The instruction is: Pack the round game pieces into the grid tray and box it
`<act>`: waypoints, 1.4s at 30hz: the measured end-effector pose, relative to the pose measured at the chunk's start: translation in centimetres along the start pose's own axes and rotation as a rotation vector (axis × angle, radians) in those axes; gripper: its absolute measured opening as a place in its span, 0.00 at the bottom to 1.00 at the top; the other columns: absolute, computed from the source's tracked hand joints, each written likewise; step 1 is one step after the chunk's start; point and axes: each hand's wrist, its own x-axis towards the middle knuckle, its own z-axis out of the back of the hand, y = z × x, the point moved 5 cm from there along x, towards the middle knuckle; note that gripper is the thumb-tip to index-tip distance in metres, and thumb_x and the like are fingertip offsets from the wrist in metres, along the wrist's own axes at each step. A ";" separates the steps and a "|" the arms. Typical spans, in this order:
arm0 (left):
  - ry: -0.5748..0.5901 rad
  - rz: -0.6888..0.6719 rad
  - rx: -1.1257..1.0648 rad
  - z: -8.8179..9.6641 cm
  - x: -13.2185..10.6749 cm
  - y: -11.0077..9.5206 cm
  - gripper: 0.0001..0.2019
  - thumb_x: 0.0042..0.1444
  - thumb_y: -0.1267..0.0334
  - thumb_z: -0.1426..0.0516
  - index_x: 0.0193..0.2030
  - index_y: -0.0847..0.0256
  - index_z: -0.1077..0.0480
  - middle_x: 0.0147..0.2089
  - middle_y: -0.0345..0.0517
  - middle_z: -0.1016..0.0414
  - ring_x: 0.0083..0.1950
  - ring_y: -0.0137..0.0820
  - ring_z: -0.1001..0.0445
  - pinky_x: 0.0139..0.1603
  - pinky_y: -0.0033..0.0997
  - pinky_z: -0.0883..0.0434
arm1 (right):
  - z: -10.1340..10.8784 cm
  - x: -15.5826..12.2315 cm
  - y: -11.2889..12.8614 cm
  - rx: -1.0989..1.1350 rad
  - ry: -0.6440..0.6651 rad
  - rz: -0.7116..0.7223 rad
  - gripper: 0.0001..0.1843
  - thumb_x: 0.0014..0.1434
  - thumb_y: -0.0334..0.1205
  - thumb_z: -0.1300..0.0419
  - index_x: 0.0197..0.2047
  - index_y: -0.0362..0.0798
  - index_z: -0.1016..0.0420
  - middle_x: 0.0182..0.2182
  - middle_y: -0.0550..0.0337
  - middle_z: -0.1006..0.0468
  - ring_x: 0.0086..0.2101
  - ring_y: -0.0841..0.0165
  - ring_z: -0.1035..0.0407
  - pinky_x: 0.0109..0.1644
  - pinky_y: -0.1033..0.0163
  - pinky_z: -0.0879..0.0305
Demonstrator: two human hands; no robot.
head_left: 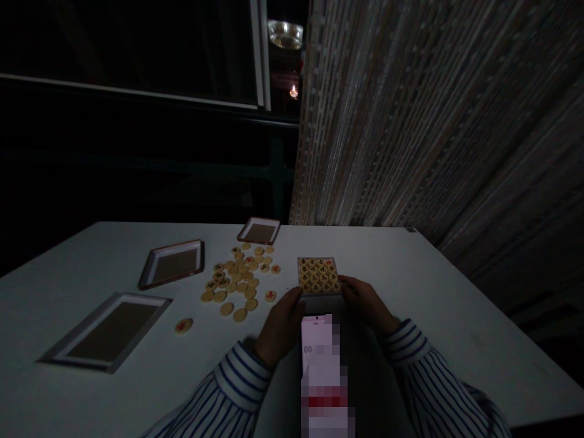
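Note:
A small open box (pixel 322 295) sits at the table's near edge, filled with rows of round Chinese chess pieces (pixel 318 274), most with dark characters and one with a red one at the far right corner. My left hand (pixel 281 323) grips its near left corner, fingers bent. On the opposite side, my right hand (pixel 367 304) holds the near right corner, thumb and fingers closed about the edge. Loose pieces (pixel 237 277) lie in a heap left of the box, many blank side up. A single piece (pixel 184 326) with a red character lies apart from them.
Three shallow trays or lids stand left: a near one (pixel 114 331), a middle one (pixel 176 264) and a far one (pixel 259 232). A lit phone (pixel 319 359) is below my hands, partly blurred. The white table (pixel 410 267) meets a string curtain (pixel 365 121) behind. The room is dark.

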 end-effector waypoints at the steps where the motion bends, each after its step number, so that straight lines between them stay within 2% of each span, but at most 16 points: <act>1: -0.001 0.001 -0.001 0.0 0.0 0.1 0.19 0.58 0.61 0.54 0.54 0.64 0.37 0.53 0.52 0.31 0.54 0.35 0.33 0.55 0.39 0.35 | 0.0 0.0 0.0 -0.003 0.002 -0.001 0.21 0.58 0.35 0.54 0.54 0.46 0.33 0.48 0.53 0.27 0.47 0.63 0.32 0.51 0.57 0.37; 15: -0.012 0.006 0.007 0.0 0.0 -0.1 0.19 0.56 0.61 0.53 0.54 0.65 0.37 0.54 0.53 0.32 0.55 0.36 0.33 0.55 0.40 0.35 | -0.2 0.1 -0.5 -0.052 0.016 0.006 0.22 0.58 0.35 0.54 0.54 0.44 0.33 0.49 0.53 0.27 0.47 0.65 0.33 0.51 0.59 0.38; 22: -0.006 -0.016 0.016 0.2 -0.1 -0.5 0.19 0.57 0.62 0.53 0.53 0.65 0.37 0.54 0.54 0.32 0.55 0.36 0.33 0.56 0.42 0.36 | -0.2 0.1 -0.6 -0.064 -0.001 -0.040 0.21 0.58 0.37 0.54 0.53 0.44 0.32 0.48 0.52 0.27 0.48 0.64 0.33 0.52 0.57 0.38; 28: -0.075 -0.046 0.037 1.2 -0.2 -1.1 0.16 0.55 0.64 0.51 0.50 0.63 0.34 0.50 0.52 0.29 0.52 0.36 0.31 0.53 0.41 0.33 | 0.4 -0.2 -1.4 -0.055 -0.150 -0.103 0.21 0.57 0.41 0.51 0.51 0.42 0.33 0.47 0.49 0.27 0.42 0.64 0.30 0.48 0.57 0.35; 33: -0.093 -0.053 -0.015 1.8 -0.2 -1.3 0.14 0.56 0.65 0.52 0.46 0.63 0.32 0.46 0.52 0.26 0.47 0.33 0.28 0.49 0.37 0.31 | 1.0 -0.3 -1.1 -0.060 -0.224 -0.074 0.20 0.58 0.43 0.52 0.48 0.42 0.31 0.44 0.48 0.26 0.41 0.64 0.30 0.44 0.58 0.33; 38: -0.136 -0.110 0.025 3.3 -0.6 -2.4 0.11 0.56 0.65 0.51 0.42 0.62 0.30 0.42 0.49 0.25 0.44 0.32 0.28 0.47 0.34 0.31 | 1.8 -0.2 -0.1 -0.101 -0.267 -0.026 0.17 0.57 0.43 0.51 0.43 0.43 0.28 0.40 0.51 0.25 0.38 0.65 0.30 0.42 0.59 0.34; 42: -0.163 -0.127 0.060 5.3 -0.7 -2.9 0.11 0.55 0.65 0.50 0.41 0.61 0.30 0.42 0.47 0.25 0.43 0.32 0.28 0.47 0.33 0.31 | 2.1 0.3 1.5 -0.161 -0.243 0.036 0.14 0.57 0.43 0.50 0.37 0.45 0.27 0.36 0.52 0.24 0.36 0.65 0.31 0.41 0.59 0.35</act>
